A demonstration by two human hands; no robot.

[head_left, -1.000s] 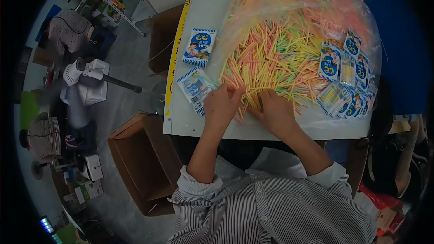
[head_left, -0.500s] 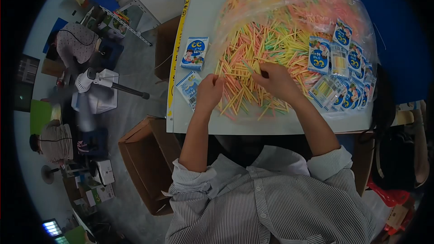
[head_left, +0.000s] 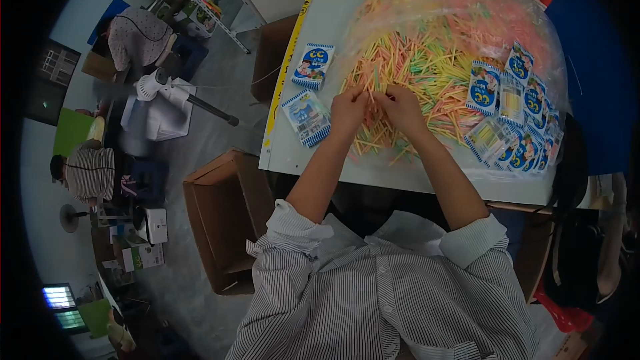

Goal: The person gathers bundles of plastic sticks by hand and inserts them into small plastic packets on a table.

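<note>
A big heap of thin pastel sticks (head_left: pixel 427 80), pink, yellow and green, lies on and partly under clear plastic film (head_left: pixel 533 33). My left hand (head_left: pixel 349 115) is closed at the near left side of the heap, its fingertips pinching a few sticks. Close beside it, my right hand (head_left: pixel 403 113) is also closed, thumb and finger together on sticks; the fingertips of both hands almost meet. Exactly how many sticks each holds is hidden. Left of my hands lie a blue-and-white packet (head_left: pixel 313 65) and a second packet (head_left: pixel 307 118) showing its other side.
Several blue-and-white packets (head_left: pixel 533 100) are piled on the film at the right. An open cardboard box (head_left: pixel 230 220) stands on the floor left of the table (head_left: pixel 287 153). A fan (head_left: pixel 157 87) and two people (head_left: pixel 90 170) are farther left.
The view has shifted, so the table appears farther right. My hands have come closer together, fingertips now nearly touching over the sticks. The lower left packet shows more fully.
</note>
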